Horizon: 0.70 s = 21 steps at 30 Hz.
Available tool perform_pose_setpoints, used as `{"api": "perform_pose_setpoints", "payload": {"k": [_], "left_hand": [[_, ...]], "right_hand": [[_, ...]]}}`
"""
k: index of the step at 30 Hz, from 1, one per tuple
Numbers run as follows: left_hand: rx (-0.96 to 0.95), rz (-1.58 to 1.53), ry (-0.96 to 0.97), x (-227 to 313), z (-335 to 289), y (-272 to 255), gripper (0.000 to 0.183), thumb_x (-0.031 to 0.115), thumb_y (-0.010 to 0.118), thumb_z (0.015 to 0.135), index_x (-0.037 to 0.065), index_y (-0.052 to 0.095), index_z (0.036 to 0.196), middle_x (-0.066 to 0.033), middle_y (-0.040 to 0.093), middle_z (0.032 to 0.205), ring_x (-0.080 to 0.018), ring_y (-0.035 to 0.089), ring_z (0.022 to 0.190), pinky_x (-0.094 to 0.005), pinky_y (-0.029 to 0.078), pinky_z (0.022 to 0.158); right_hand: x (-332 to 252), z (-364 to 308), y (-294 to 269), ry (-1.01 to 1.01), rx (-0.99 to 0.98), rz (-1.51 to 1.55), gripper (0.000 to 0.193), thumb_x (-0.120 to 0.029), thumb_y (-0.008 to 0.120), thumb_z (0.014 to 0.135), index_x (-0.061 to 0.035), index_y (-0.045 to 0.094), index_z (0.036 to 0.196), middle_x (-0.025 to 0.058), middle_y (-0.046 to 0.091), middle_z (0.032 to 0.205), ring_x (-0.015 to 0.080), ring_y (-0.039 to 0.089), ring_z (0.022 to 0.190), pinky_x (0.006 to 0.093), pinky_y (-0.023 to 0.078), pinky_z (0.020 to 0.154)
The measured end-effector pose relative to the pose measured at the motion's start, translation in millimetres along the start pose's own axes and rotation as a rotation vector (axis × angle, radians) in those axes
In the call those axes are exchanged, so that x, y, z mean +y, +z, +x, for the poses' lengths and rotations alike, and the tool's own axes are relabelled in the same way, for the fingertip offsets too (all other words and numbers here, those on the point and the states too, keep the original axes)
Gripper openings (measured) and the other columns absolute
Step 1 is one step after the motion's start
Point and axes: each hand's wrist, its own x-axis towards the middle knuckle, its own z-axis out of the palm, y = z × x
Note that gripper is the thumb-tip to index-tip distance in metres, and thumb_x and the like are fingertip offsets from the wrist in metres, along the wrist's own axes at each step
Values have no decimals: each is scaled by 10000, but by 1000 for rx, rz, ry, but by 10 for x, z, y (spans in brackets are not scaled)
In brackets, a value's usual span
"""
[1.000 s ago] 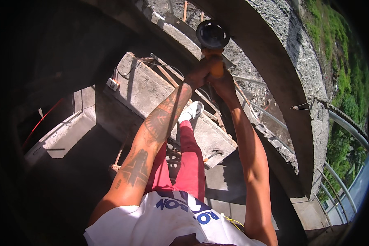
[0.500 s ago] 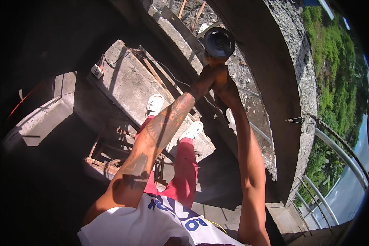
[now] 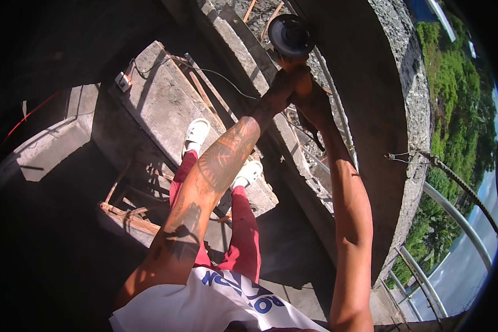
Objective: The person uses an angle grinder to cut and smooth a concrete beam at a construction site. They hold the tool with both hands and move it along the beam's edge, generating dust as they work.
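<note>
concrete wall [image 3: 382, 138] beside the angle grinder [image 3: 289, 36], both hands [image 3: 293, 88] gripping it.

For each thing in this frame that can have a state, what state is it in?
Round dark disc-headed power tool: raised against the concrete, gripped by both hands.
Left hand: shut on the tool's body.
Right hand: shut on the tool beside the left.
Thin black cable: slack, trailing across the grey concrete slab.
Small white socket box: lying on the slab's corner, cable attached.
White clogs: worn, standing on the slab.

Rough concrete wall [image 3: 393, 110], sunlit slab [image 3: 166, 105] — deep shadow
</note>
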Motion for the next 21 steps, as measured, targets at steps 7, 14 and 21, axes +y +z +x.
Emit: {"api": "perform_pose_setpoints", "payload": {"k": [7, 14, 21], "left_hand": [[1, -9, -10, -19, 73, -5, 345, 253, 709, 935, 35, 593, 1176, -50, 634, 1027, -161, 655, 935, -324, 571, 773], [9, -29, -18, -50, 134, 25, 319, 249, 697, 937, 31, 597, 1148, -50, 632, 1011, -164, 656, 913, -328, 574, 772], [-72, 19, 34, -133, 176, -46, 370, 302, 676, 958, 61, 558, 1212, -50, 618, 1065, -151, 651, 988, -317, 577, 820]], "right_hand": [[18, 70, -87, -11, -24, -56, 687, -258, 840, 677, -143, 577, 1301, 98, 708, 1138, 264, 690, 1057, 391, 522, 916], [-35, 39, -132, 5, -13, -49, 683, -264, 818, 675, -145, 578, 1303, 104, 706, 1145, 272, 687, 1067, 385, 519, 928], [88, 82, -99, 21, -33, -25, 661, -282, 801, 680, -137, 584, 1287, 113, 713, 1105, 271, 697, 1026, 391, 531, 897]]}}
